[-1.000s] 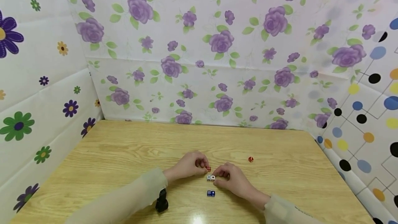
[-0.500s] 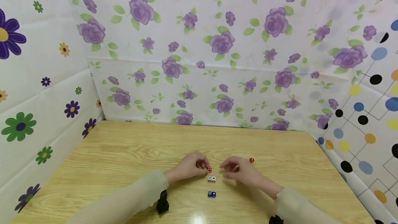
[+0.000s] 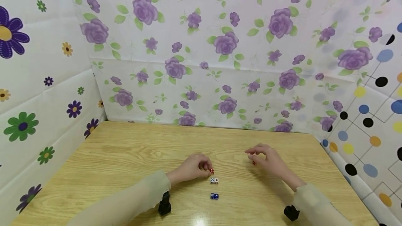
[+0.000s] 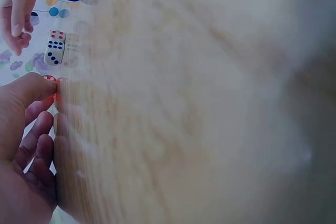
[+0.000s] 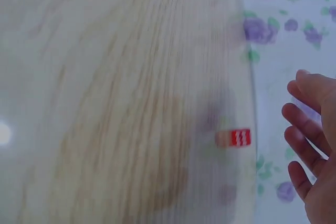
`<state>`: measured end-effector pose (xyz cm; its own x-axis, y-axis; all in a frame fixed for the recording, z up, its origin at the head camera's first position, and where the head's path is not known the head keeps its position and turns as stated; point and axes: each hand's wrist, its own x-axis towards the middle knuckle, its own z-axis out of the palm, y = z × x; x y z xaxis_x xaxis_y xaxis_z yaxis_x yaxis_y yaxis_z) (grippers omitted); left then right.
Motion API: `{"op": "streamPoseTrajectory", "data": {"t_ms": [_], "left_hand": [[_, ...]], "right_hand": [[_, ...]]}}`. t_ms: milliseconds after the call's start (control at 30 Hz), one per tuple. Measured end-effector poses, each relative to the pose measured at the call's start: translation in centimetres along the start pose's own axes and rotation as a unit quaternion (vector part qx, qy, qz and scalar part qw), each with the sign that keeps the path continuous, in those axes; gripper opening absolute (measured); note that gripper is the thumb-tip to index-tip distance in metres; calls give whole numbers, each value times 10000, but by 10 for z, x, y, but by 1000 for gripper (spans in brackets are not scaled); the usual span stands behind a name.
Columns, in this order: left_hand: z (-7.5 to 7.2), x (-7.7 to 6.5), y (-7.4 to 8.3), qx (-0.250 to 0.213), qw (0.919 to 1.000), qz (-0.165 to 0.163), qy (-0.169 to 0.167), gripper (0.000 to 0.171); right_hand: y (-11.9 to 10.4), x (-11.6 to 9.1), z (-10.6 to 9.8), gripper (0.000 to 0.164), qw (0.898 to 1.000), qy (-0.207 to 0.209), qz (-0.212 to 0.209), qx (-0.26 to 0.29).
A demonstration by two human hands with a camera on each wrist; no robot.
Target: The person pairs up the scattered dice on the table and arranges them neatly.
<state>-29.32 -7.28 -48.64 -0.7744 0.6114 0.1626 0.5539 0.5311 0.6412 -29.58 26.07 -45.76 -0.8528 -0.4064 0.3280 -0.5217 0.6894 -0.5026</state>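
My left hand [image 3: 194,167] pinches a red die [image 3: 212,171] between thumb and fingertips, and the die stands on the wooden table. Just nearer than it sit two white dice [image 3: 214,181], side by side and touching. A pair of dark blue dice [image 3: 214,196] stands closer to me, also together. Over at the right, my right hand [image 3: 270,160] is above a second red die [image 3: 254,163], partly covered by the hand in the head view. In the right wrist view this red die [image 5: 241,138] lies apart from the loosely bent fingers, which hold nothing.
The wood-grain table [image 3: 135,149] meets a flower-print cloth [image 3: 201,90] at its back edge. Patterned cloths also hang at the left and right sides. A black wrist device [image 3: 164,203] hangs under the left sleeve, another [image 3: 291,213] by the right.
My right hand has left the white dice and moved right and away from me to the far red die, its fingers spreading. The left hand keeps its place on its red die.
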Motion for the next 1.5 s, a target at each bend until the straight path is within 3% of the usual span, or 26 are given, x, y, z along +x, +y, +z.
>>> {"op": "streamPoseTrajectory", "data": {"t_ms": [233, 433, 833, 1367, 1500], "left_hand": [[1, 0, -1, 22, 10000, 3, 32, 7], [1, 0, -1, -6, 10000, -26, 33, 8], [-1, 0, 0, -17, 10000, 42, 15, 8], [0, 0, 1, 9, 10000, -2, 6, 8], [0, 0, 0, 12, 10000, -11, 8, 8]], "right_hand": [[30, -8, 1, 25, 9994, -35, -78, -345], [41, -13, 0, 29, 9988, -187, -69, -451], [43, -16, 0, 15, 9969, -356, 508, -487], [39, -16, 6, 15, 9967, -184, 714, -339], [35, -14, 11, 17, 9959, -170, 892, -10]]}}
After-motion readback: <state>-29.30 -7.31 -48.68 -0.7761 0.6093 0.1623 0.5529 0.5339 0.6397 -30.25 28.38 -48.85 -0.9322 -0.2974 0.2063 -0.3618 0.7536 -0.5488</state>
